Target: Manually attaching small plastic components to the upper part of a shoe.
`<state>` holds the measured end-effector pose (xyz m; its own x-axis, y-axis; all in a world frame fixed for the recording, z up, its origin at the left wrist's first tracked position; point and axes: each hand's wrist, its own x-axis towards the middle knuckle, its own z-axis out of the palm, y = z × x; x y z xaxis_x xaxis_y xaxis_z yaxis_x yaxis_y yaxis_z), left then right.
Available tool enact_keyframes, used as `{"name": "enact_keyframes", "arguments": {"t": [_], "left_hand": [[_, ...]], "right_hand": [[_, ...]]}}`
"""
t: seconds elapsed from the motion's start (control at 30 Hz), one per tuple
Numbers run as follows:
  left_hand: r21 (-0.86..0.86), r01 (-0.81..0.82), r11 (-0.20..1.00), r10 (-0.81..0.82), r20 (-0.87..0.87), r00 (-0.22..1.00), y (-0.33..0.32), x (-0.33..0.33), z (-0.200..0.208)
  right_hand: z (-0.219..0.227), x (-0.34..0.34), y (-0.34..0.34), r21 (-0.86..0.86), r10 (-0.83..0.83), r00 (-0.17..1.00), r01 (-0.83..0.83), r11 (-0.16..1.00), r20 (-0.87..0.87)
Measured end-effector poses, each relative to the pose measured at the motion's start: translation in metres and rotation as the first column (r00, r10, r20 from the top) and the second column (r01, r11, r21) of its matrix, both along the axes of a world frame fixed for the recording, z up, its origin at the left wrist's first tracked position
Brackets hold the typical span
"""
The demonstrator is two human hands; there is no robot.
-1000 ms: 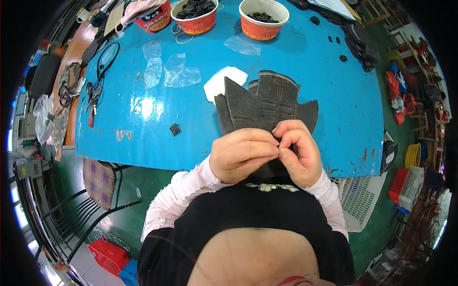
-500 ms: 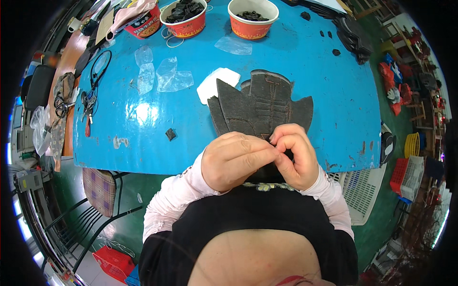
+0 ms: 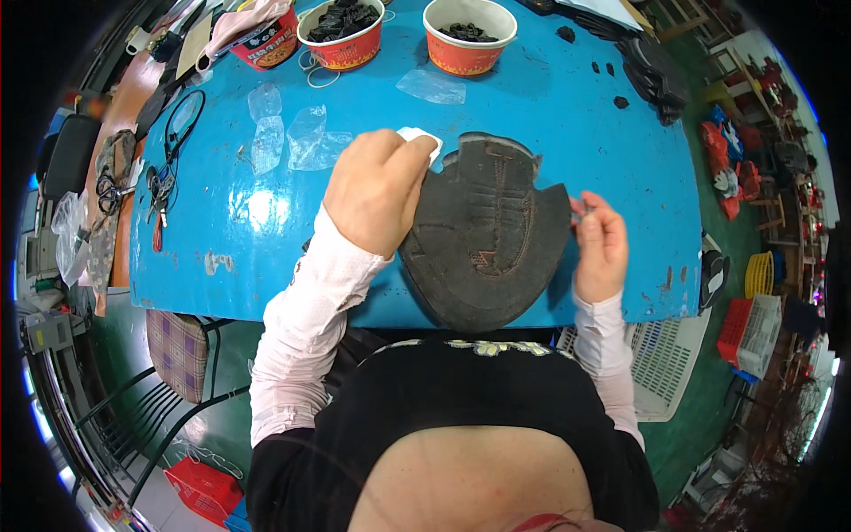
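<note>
Curling the fingers of the left hand [image 3: 377,191] over the left side of the dark piece [image 3: 461,279], beside the white pad [image 3: 433,146], but hiding the tips: cannot tell whether gripping. Holding thumb and forefinger of the right hand [image 3: 603,248] close together by the piece's right side; cannot tell whether pinching anything. Judging by the brown stitching already running down the piece, partly done at least; impossible to gauge the work left. Looking matte, thick and dark grey, rounded at the near end, pointed at right. Lying by the middle of the blue surface's [image 3: 199,293] near edge, opposite two red-orange tubs [image 3: 344,53] by the far edge.
</note>
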<state>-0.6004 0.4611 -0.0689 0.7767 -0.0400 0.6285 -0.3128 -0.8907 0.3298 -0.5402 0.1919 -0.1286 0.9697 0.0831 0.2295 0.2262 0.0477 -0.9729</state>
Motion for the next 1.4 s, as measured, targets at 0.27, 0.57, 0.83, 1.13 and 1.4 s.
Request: {"name": "enact_keyframes", "arguments": {"t": [0.27,0.57,0.83,1.13,1.4], "left_hand": [[0.176,-0.043,0.983,0.067,-0.130,0.989,-0.006,-0.023,-0.015],[0.191,0.146,0.971,-0.133,-0.081,0.988,-0.034,-0.033,0.008],[0.137,0.169,0.976,-0.147,-0.161,0.976,-0.043,-0.036,-0.016],[0.081,0.163,0.983,-0.146,-0.183,0.972,-0.041,-0.036,-0.019],[0.239,0.128,0.962,-0.045,-0.327,0.944,-0.051,-0.023,-0.003]], "right_hand": [[-0.008,0.004,0.009,-0.302,0.074,0.982,-0.018,0.953,0.176],[0.057,0.015,0.026,-0.744,0.497,0.722,0.038,0.667,0.481],[0.047,0.019,0.036,-0.801,0.561,0.666,0.093,0.591,0.491],[0.043,0.018,0.041,-0.817,0.576,0.655,0.112,0.565,0.488],[0.045,0.016,0.042,-0.842,0.585,0.673,0.108,0.528,0.453]]}}
